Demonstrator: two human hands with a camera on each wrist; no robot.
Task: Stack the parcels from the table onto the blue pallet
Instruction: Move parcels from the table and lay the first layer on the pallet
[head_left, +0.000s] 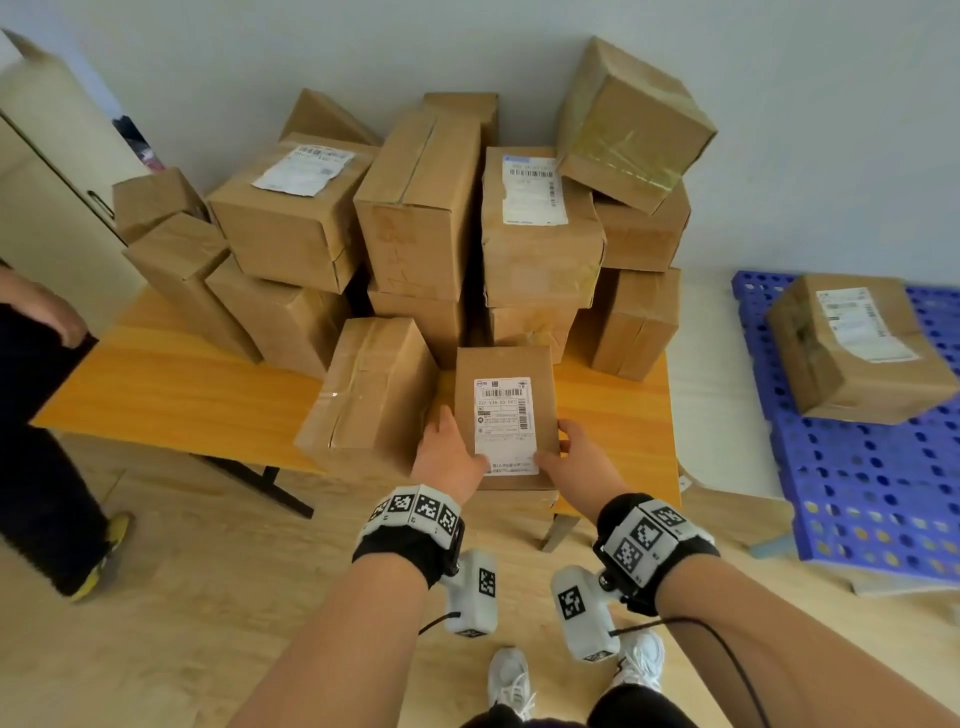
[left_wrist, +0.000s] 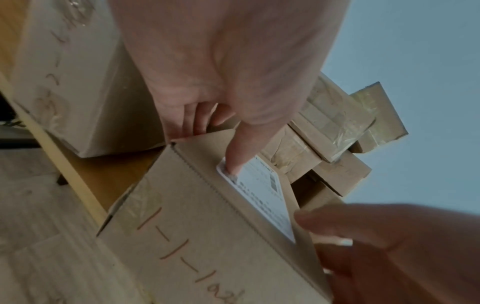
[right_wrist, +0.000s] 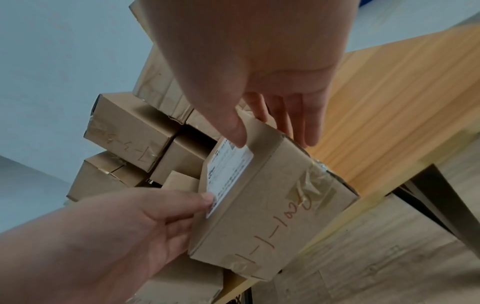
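Observation:
A small cardboard parcel (head_left: 506, 364) with a white shipping label sits at the front edge of the wooden table (head_left: 171, 384). My left hand (head_left: 449, 454) grips its left side, thumb pressed on the label (left_wrist: 255, 185) and fingers (left_wrist: 197, 119) down the side. My right hand (head_left: 571, 457) grips the right side, thumb (right_wrist: 233, 127) at the label's corner and fingers (right_wrist: 298, 123) along the side face. Behind it, several more parcels (head_left: 415, 208) are piled on the table. On the floor to the right lies the blue pallet (head_left: 857, 493), carrying one labelled parcel (head_left: 852, 348).
Another parcel (head_left: 369, 395) stands right beside my left hand. A second person (head_left: 36, 415) stands at the table's left end, beside a pale cabinet (head_left: 47, 197). A strip of floor (head_left: 717, 415) lies between the table and the pallet.

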